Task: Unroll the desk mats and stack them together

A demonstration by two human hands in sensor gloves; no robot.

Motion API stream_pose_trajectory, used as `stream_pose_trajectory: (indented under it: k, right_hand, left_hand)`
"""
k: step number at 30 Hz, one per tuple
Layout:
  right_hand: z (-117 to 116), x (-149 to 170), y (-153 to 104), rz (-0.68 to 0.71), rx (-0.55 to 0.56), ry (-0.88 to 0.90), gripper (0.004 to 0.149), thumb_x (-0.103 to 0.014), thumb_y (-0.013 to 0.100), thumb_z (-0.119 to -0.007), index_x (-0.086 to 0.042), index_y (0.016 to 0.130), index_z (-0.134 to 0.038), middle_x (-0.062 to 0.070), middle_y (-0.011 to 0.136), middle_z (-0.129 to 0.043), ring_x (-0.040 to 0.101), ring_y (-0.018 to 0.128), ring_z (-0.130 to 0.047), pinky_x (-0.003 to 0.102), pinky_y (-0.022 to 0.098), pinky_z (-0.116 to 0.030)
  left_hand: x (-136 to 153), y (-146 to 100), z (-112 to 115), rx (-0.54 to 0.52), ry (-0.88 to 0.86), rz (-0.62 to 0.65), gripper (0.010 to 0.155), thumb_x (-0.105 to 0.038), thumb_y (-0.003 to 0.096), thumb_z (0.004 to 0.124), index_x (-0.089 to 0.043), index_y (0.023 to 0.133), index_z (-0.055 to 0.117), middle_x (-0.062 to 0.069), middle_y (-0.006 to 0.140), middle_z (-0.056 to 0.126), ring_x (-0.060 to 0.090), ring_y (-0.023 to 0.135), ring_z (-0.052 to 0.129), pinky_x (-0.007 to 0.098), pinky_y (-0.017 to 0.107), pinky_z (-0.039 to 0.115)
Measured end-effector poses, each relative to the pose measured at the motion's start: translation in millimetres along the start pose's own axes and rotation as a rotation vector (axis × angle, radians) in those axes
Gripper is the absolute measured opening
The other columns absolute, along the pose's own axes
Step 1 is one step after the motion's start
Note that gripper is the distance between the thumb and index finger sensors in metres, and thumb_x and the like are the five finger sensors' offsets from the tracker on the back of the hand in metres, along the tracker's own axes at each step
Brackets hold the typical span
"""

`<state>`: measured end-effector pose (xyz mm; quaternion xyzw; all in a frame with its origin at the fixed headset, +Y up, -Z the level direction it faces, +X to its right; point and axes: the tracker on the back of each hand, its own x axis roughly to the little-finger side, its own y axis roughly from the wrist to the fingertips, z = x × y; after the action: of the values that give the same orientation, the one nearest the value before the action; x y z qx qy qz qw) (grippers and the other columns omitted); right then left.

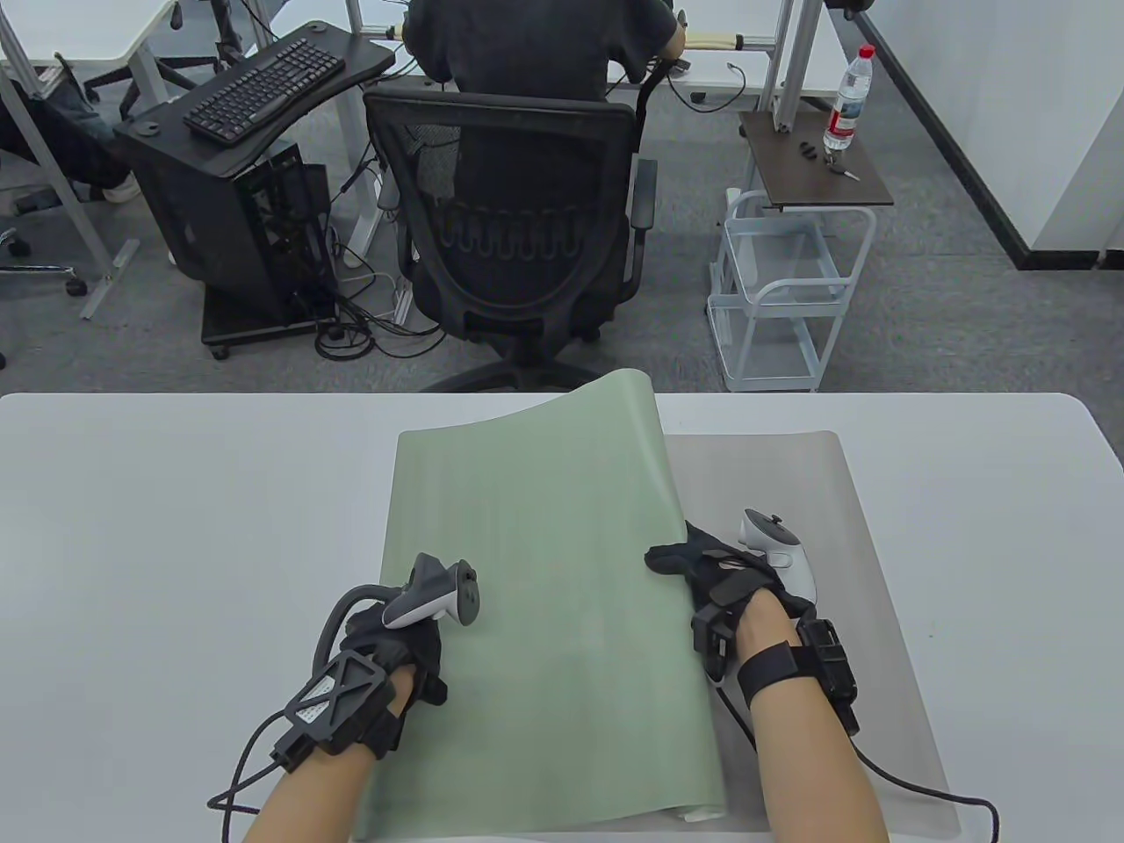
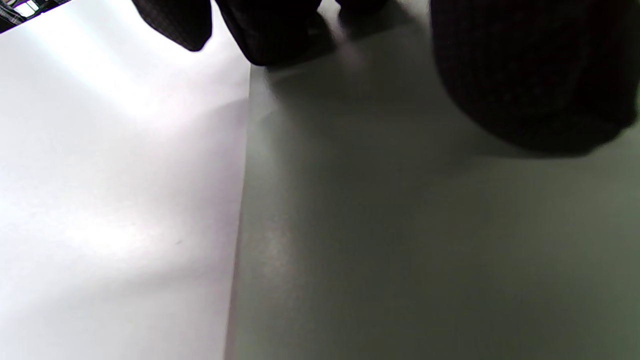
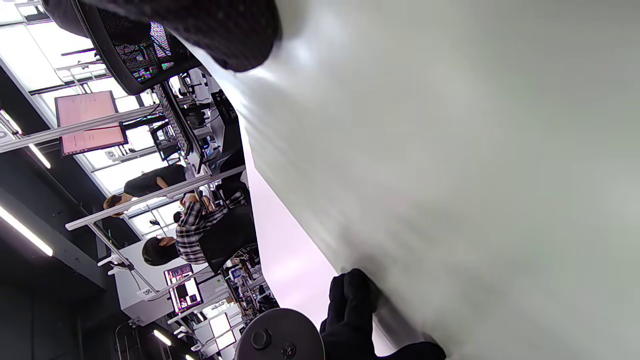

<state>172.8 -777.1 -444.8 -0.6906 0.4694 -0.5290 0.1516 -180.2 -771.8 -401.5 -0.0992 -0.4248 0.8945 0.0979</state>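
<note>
Under the trackers, most of each hand's fingers are hidden in the table view. Both wrist views are blurred and crowded by dark glove. The left hand (image 1: 399,637) is laid on the green mat's (image 1: 544,597) left edge, fingers apparently flat, pressing rather than gripping. The mat's right edge is held by the right hand (image 1: 716,575); beyond that hold it curls upward. Beneath it, extending rightward, a grey mat (image 1: 843,562) is spread on the table (image 1: 176,527)

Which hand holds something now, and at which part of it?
The right hand holds the pale green desk mat at its raised right edge; the left hand only presses its left side flat.
</note>
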Motion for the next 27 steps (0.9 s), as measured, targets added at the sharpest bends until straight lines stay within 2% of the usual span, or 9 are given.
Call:
stream_pose_trajectory:
  k: [4, 7, 9, 13, 17, 20, 25, 26, 27]
  right_hand:
    - [2.7, 1.1, -2.1, -0.003, 0.004, 0.041, 0.079, -0.037, 0.062, -0.065, -0.021, 0.102, 0.001, 0.015, 0.104, -0.049, 0.035, 0.087, -0.078, 0.054, 0.069, -0.067]
    - [5.5, 2.7, -3.7, 0.01, -0.003, 0.1, 0.075, -0.051, 0.058, -0.048, -0.017, 0.103, 0.001, 0.017, 0.104, -0.047, 0.038, 0.088, -0.075, 0.056, 0.07, -0.063]
    - [7.1, 3.0, -4.3, 0.009, 0.008, 0.101, 0.073, -0.05, 0.058, -0.046, -0.014, 0.104, 0.0, 0.018, 0.105, -0.045, 0.039, 0.089, -0.073, 0.057, 0.07, -0.061]
    - [16.0, 1.5, -9.9, 0.001, 0.072, 0.09, 0.077, -0.035, 0.062, -0.061, -0.006, 0.102, -0.002, 0.021, 0.105, -0.04, 0.044, 0.091, -0.066, 0.061, 0.071, -0.055]
    - [27.4, 0.3, -15.1, -0.042, 0.209, 0.001, 0.083, -0.034, 0.059, -0.076, -0.002, 0.103, -0.013, 0.017, 0.102, -0.046, 0.041, 0.09, -0.07, 0.06, 0.071, -0.058]
    - [29.4, 1.8, -13.3, -0.074, 0.229, -0.014, 0.079, -0.036, 0.056, -0.085, -0.007, 0.103, -0.029, 0.011, 0.098, -0.054, 0.034, 0.084, -0.077, 0.055, 0.069, -0.064]
    - [26.7, -0.2, -8.0, -0.076, 0.193, -0.058, 0.064, -0.036, 0.057, -0.082, -0.016, 0.099, -0.038, 0.006, 0.094, -0.057, 0.03, 0.081, -0.078, 0.056, 0.068, -0.066]
    - [26.1, -1.2, -8.3, -0.079, 0.196, -0.043, 0.063, -0.035, 0.057, -0.081, -0.017, 0.099, -0.038, 0.008, 0.097, -0.055, 0.033, 0.086, -0.077, 0.058, 0.068, -0.066]
    - [25.5, -2.7, -8.3, -0.088, 0.206, -0.042, 0.062, -0.034, 0.057, -0.08, -0.017, 0.099, -0.037, 0.015, 0.103, -0.052, 0.042, 0.091, -0.075, 0.061, 0.068, -0.066]
  left_hand:
    - [-0.4, -0.1, -0.2, 0.003, 0.003, -0.003, 0.093, -0.051, 0.0221, 0.09, -0.019, 0.097, 0.044, 0.019, 0.111, 0.039, 0.037, 0.094, 0.067, 0.06, 0.069, 0.056]
    - [-0.4, -0.1, -0.4, 0.001, 0.006, -0.004, 0.093, -0.051, 0.0219, 0.09, -0.019, 0.097, 0.044, 0.019, 0.111, 0.04, 0.037, 0.094, 0.067, 0.06, 0.069, 0.057]
    - [-0.6, -0.3, -0.7, 0.0, 0.009, -0.005, 0.093, -0.051, 0.0219, 0.09, -0.019, 0.097, 0.045, 0.019, 0.111, 0.04, 0.037, 0.094, 0.067, 0.06, 0.069, 0.057]
    - [-0.6, -0.4, -0.8, -0.004, 0.014, -0.007, 0.093, -0.051, 0.0215, 0.09, -0.019, 0.097, 0.045, 0.018, 0.111, 0.041, 0.036, 0.094, 0.068, 0.06, 0.069, 0.057]
    - [-0.8, -0.4, -0.9, -0.007, 0.016, -0.008, 0.093, -0.051, 0.0214, 0.089, -0.02, 0.097, 0.045, 0.018, 0.111, 0.041, 0.036, 0.094, 0.068, 0.06, 0.069, 0.057]
    - [-1.0, -0.6, -1.3, -0.009, 0.021, -0.009, 0.093, -0.051, 0.0212, 0.09, -0.019, 0.096, 0.046, 0.018, 0.111, 0.042, 0.036, 0.094, 0.069, 0.06, 0.069, 0.058]
    - [-0.7, -0.7, -1.0, -0.013, 0.022, -0.005, 0.093, -0.052, 0.0212, 0.089, -0.019, 0.097, 0.046, 0.018, 0.111, 0.042, 0.036, 0.093, 0.069, 0.059, 0.069, 0.058]
    - [-0.8, -0.6, -0.9, -0.015, 0.023, -0.004, 0.093, -0.052, 0.0212, 0.089, -0.02, 0.096, 0.046, 0.018, 0.111, 0.042, 0.036, 0.093, 0.069, 0.059, 0.069, 0.058]
    - [-0.8, -0.4, -0.9, -0.016, 0.023, -0.003, 0.093, -0.052, 0.0211, 0.089, -0.02, 0.097, 0.046, 0.018, 0.111, 0.042, 0.036, 0.093, 0.069, 0.059, 0.069, 0.058]
